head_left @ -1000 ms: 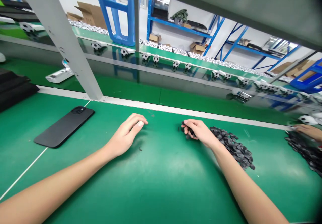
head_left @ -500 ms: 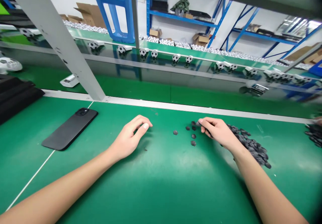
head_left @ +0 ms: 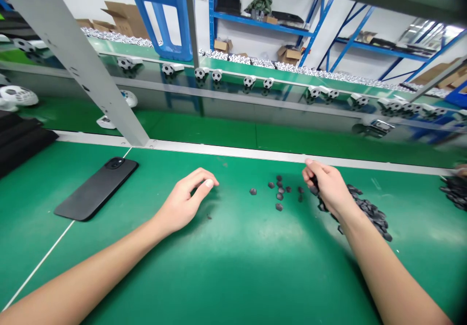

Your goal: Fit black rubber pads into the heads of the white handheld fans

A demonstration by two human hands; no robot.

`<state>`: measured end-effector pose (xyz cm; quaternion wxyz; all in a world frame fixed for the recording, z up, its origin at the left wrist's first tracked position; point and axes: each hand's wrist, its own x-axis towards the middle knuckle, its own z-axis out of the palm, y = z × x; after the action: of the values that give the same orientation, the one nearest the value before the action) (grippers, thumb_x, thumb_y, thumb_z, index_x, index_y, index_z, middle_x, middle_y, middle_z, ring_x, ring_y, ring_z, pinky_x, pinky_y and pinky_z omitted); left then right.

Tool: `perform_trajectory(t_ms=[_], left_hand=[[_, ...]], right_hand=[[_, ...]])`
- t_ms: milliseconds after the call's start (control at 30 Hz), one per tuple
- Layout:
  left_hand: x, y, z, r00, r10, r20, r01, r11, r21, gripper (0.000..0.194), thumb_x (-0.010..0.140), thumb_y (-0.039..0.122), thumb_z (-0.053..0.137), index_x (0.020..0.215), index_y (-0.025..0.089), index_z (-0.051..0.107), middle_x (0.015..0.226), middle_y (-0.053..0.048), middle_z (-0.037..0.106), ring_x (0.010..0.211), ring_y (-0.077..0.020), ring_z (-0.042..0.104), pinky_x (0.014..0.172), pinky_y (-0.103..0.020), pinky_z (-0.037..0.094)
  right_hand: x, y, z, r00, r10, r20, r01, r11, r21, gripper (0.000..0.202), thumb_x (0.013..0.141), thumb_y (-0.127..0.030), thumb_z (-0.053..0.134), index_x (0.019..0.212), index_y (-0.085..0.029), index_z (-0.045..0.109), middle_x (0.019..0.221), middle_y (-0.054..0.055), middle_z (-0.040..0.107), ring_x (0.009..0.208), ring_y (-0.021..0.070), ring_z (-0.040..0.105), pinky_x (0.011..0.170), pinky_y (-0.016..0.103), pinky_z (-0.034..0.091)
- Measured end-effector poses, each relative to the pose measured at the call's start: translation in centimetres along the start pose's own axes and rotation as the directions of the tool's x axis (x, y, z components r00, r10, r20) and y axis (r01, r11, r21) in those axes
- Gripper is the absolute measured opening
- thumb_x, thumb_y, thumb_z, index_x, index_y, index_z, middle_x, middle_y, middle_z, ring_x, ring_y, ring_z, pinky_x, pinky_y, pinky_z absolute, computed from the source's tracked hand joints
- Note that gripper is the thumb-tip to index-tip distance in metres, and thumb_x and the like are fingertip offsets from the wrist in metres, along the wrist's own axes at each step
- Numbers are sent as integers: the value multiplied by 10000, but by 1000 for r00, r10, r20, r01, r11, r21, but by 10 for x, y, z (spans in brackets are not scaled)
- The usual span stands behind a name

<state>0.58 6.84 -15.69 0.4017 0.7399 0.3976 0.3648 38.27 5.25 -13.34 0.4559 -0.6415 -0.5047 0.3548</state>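
Note:
My left hand (head_left: 189,199) hovers over the green tabletop (head_left: 233,266), fingers loosely bent and thumb apart, holding nothing. A tiny dark bit (head_left: 209,216) lies just below it. My right hand (head_left: 326,186) is closed, thumb against the forefinger, with small black pieces (head_left: 314,187) showing under its curled fingers; how many it holds is hidden. To its left, several flat, roughly five-sided black pieces (head_left: 279,196) lie scattered singly. A heap of the same black pieces (head_left: 370,213) spreads behind and right of that hand, partly covered by it.
A black phone (head_left: 97,189) lies at left, beside a dark stack (head_left: 22,140). A grey post (head_left: 83,67) rises from the white rail (head_left: 219,151). Beyond it, a green belt (head_left: 219,130) carries white items, and football-patterned whistles (head_left: 250,81) line a ledge. Another black heap (head_left: 454,193) sits far right.
My right hand has moved right and slightly away from me, off the scattered pieces. More loose black pieces now show where it was. My left hand has stayed nearly still.

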Motion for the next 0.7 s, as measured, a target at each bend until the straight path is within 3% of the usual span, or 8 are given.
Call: perform_trajectory(t_ms=[133,333,433,500,567,633,700], left_hand=[[0,0,0,1000,-2,1,2,1000,4,315,1076,429,450,1022,214,675,1046,-65,656,980,-214,616,862,-349,520],[0,1,0,1000,-7,9,7,1000,11,319,1078,433,447,1013,214,669,1037,-56,653,963,-204,614,865,-340,510],[0,1,0,1000,-10,9,10,1000,13,324,1078,439,447,1010,214,670,1031,-55,652,952,-203,610,858,-339,507],[0,1,0,1000,-10,11,10,1000,16,327,1076,442,447,1009,213,671,1028,-57,654,949,-205,609,852,-340,506],[0,1,0,1000,-8,13,8,1000,17,332,1076,443,445,1008,211,672,1026,-61,657,950,-209,609,848,-340,506],[0,2,0,1000,-6,18,5,1000,18,329,1077,439,444,1007,210,670,1028,-61,658,957,-210,611,852,-340,503],[0,2,0,1000,-1,21,1,1000,19,320,1078,431,446,1007,213,669,1030,-56,656,960,-206,613,861,-339,496]], right_hand=[[0,-5,3,1000,-6,-25,10,988,155,514,965,-572,643,662,-222,423,679,8,489,558,142,409,487,279,304],[-4,-7,13,997,-75,-5,72,950,303,579,1017,-552,565,598,-223,339,713,30,488,628,169,453,558,298,409],[-6,-4,21,998,-68,9,61,938,341,598,1032,-574,510,590,-223,313,780,53,544,681,184,521,625,316,487],[-9,-4,28,996,-83,19,71,937,342,567,1042,-602,445,619,-231,372,843,75,611,768,218,607,730,357,551],[-14,-8,37,989,-117,85,83,940,331,551,1055,-639,327,747,-238,546,1006,113,696,976,271,682,909,419,568],[-22,-15,44,961,-147,233,71,950,304,657,1057,-671,165,1103,-241,661,1313,130,676,1271,297,621,1080,463,502],[-31,-22,48,903,-163,398,60,964,260,787,1030,-696,13,1465,-274,515,1574,76,503,1480,268,440,1184,464,415]])
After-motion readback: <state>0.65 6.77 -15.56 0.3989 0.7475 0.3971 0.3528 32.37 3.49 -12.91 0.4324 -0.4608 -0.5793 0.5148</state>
